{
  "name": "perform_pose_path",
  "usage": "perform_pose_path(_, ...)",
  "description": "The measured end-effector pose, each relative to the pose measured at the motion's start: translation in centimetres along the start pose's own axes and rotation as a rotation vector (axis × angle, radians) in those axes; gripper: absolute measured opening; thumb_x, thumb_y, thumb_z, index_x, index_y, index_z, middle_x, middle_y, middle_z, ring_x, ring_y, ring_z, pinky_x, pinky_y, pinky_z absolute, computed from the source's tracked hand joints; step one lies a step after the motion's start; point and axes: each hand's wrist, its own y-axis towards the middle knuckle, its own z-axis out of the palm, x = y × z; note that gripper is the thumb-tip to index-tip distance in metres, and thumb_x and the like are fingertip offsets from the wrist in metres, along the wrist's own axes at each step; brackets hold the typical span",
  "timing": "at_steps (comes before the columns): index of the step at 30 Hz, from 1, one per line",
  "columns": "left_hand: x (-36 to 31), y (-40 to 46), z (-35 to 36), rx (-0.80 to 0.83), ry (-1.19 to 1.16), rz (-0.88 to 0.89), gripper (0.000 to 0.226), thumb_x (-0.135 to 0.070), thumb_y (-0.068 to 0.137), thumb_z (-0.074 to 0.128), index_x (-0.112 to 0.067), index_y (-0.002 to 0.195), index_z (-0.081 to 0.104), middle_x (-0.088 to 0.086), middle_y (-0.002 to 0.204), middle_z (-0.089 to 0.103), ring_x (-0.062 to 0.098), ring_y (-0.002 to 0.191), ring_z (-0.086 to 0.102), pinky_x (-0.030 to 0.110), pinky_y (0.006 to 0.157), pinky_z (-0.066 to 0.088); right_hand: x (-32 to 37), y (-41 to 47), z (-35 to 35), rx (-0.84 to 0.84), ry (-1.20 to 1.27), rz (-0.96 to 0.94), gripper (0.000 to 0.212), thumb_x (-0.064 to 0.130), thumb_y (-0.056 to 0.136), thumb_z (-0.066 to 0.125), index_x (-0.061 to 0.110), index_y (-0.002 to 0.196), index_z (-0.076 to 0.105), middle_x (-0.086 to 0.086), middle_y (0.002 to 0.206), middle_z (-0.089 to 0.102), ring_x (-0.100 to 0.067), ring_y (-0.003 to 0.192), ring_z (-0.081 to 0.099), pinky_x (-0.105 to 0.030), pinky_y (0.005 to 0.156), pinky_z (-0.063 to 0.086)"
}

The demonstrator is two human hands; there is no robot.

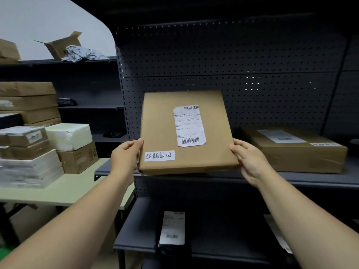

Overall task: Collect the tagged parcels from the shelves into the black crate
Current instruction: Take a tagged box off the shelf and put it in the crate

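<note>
A flat brown parcel (163, 121) is tilted up in front of the dark shelf, its face toward me. It carries a white shipping label and a handwritten white tag (159, 155) at its lower left corner. My left hand (125, 157) grips its left edge and my right hand (247, 162) grips its right edge. Its bottom edge is level with the shelf board (310, 180). No black crate is in view.
A second brown box (295, 150) lies on the same shelf to the right. A dark parcel with a label (172, 228) lies on the lower shelf. A table (64, 189) at left holds stacked boxes and a white block. Further cartons fill the left shelving.
</note>
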Motion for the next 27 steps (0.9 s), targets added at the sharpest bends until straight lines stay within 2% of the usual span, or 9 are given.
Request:
perform_pose_path(2,-0.5,-2.4,0.6,0.019,-0.018,0.036,0.012,-0.032,0.087,0.064,-0.027,0.078,0.068,0.001,0.089,0.068,0.019,0.078,0.066,0.027,0.05,0.05,1.0,-1.8,-1.7,-0.008,0.006,-0.021,0.032,0.005,0.093,0.052,0.007,0.125,0.056,-0.008,0.114,0.066,-0.014,0.098,0.063,-0.023,0.076,0.048)
perform_pose_path(5,-1.1,-6.1,2.1,0.053,-0.057,0.055,0.013,-0.028,0.087,0.064,-0.026,0.075,0.069,-0.001,0.079,0.066,0.011,0.057,0.065,0.021,0.034,0.045,2.6,-4.6,-4.8,-0.035,0.004,-0.042,0.031,0.004,0.092,0.052,0.01,0.122,0.058,-0.004,0.109,0.068,-0.011,0.095,0.064,-0.022,0.074,0.048)
perform_pose_path(9,-1.5,-10.8,4.9,0.122,-0.1,0.032,0.012,-0.031,0.085,0.066,-0.024,0.076,0.071,0.004,0.086,0.069,0.027,0.078,0.064,0.042,0.054,0.051,4.7,-8.4,-9.7,-0.098,0.016,-0.067,0.025,0.002,0.091,0.053,0.016,0.109,0.063,-0.001,0.102,0.07,-0.01,0.09,0.065,-0.023,0.072,0.049)
perform_pose_path(11,-1.5,-13.0,6.8,0.161,-0.107,0.023,0.011,-0.032,0.084,0.067,-0.025,0.078,0.072,0.004,0.089,0.07,0.029,0.084,0.065,0.048,0.06,0.054,5.6,-10.3,-12.5,-0.141,0.028,-0.081,0.024,0.002,0.091,0.053,0.017,0.107,0.063,-0.001,0.101,0.07,-0.01,0.089,0.065,-0.023,0.071,0.05)
perform_pose_path(15,-1.2,-17.1,11.8,0.273,-0.138,0.024,0.01,-0.029,0.084,0.067,-0.025,0.077,0.072,-0.002,0.082,0.071,0.021,0.079,0.064,0.038,0.061,0.054,7.5,-13.9,-18.6,-0.256,0.028,-0.116,0.029,0.001,0.091,0.051,0.013,0.117,0.06,-0.003,0.104,0.07,-0.01,0.089,0.065,-0.023,0.073,0.052)
perform_pose_path(17,-1.0,-19.1,14.8,0.334,-0.153,0.013,0.009,-0.028,0.085,0.067,-0.024,0.078,0.072,-0.003,0.082,0.071,0.02,0.078,0.063,0.037,0.064,0.052,8.4,-15.7,-21.7,-0.315,0.01,-0.137,0.029,0.001,0.092,0.05,0.012,0.117,0.06,-0.002,0.103,0.07,-0.009,0.088,0.066,-0.023,0.072,0.051)
perform_pose_path(20,-0.6,-22.1,19.7,0.434,-0.172,-0.011,0.01,-0.027,0.085,0.067,-0.024,0.077,0.072,-0.003,0.079,0.07,0.018,0.074,0.062,0.035,0.061,0.051,9.8,-18.4,-26.6,-0.419,-0.006,-0.169,0.027,0.001,0.092,0.049,0.013,0.113,0.061,0.0,0.097,0.071,-0.007,0.082,0.066,-0.02,0.067,0.052)
perform_pose_path(24,-0.1,-26.4,26.7,0.578,-0.193,-0.044,0.011,-0.027,0.084,0.067,-0.023,0.076,0.072,-0.003,0.081,0.07,0.018,0.076,0.062,0.039,0.069,0.051,11.6,-22.0,-33.0,-0.558,-0.036,-0.208,0.025,0.001,0.092,0.049,0.016,0.106,0.063,-0.001,0.098,0.07,-0.009,0.085,0.064,-0.022,0.07,0.05)
perform_pose_path(27,0.3,-29.9,32.1,0.689,-0.204,-0.058,0.011,-0.028,0.085,0.067,-0.022,0.076,0.072,-0.004,0.079,0.07,0.017,0.075,0.062,0.035,0.068,0.05,13.0,-24.6,-37.7,-0.672,-0.068,-0.241,0.027,0.0,0.092,0.048,0.011,0.113,0.061,-0.003,0.101,0.069,-0.011,0.088,0.063,-0.025,0.078,0.05)
